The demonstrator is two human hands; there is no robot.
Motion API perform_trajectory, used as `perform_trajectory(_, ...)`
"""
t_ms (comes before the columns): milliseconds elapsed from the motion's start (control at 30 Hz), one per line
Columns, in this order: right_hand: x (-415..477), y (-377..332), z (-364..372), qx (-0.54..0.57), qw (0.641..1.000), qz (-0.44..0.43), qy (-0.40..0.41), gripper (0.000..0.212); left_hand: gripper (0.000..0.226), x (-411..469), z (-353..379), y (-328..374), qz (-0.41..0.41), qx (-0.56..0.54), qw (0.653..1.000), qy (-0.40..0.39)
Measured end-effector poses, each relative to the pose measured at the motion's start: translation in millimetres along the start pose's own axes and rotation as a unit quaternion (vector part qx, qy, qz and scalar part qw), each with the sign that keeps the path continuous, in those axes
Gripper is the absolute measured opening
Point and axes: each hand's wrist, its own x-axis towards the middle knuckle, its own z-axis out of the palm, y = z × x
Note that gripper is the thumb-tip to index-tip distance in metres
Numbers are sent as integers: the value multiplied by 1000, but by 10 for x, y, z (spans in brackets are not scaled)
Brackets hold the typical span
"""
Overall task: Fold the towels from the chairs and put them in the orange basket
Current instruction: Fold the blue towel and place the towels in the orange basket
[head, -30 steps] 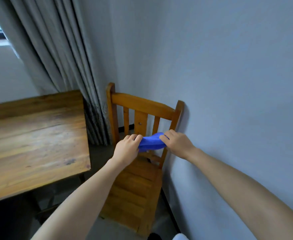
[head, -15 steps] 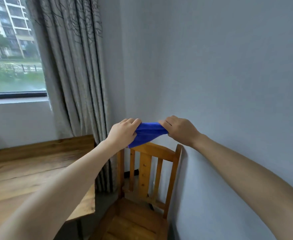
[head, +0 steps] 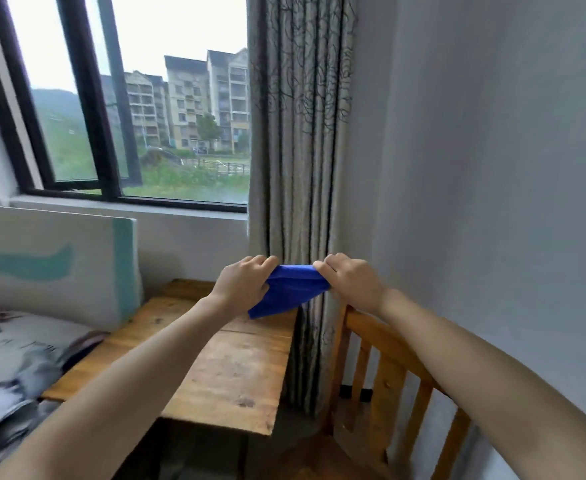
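1. Holding a blue towel (head: 289, 289) in the air: left hand (head: 244, 284) and right hand (head: 348, 282) each pinch one end of its top edge, so both grips are closed on the cloth.
2. Towel position: chest-high, in front of the curtain (head: 302, 133), above the far edge of the wooden surface (head: 229, 372) and left of the chair (head: 381, 362) back. It touches neither.
3. Change over the last second: the towel was down by the chair's back rails, close above the seat. It has since been lifted clear, and the view has swung up and left to take in the window (head: 111, 98) and a bed (head: 14, 358).
4. Cloth state: bunched and already doubled, one corner hanging down to the left. Same close hand spacing as half a second ago.
5. Judgement: pick-up from this chair is done; folding is under way or about to start.
6. Orange basket not in view. Its location cannot be told from here.
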Motion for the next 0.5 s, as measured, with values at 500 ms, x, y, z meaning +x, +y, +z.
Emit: perform_trajectory(500, 1257, -2798, 379, 298, 893, -300, 153, 43, 41, -3102, -802, -89, -452, 124, 883, -37)
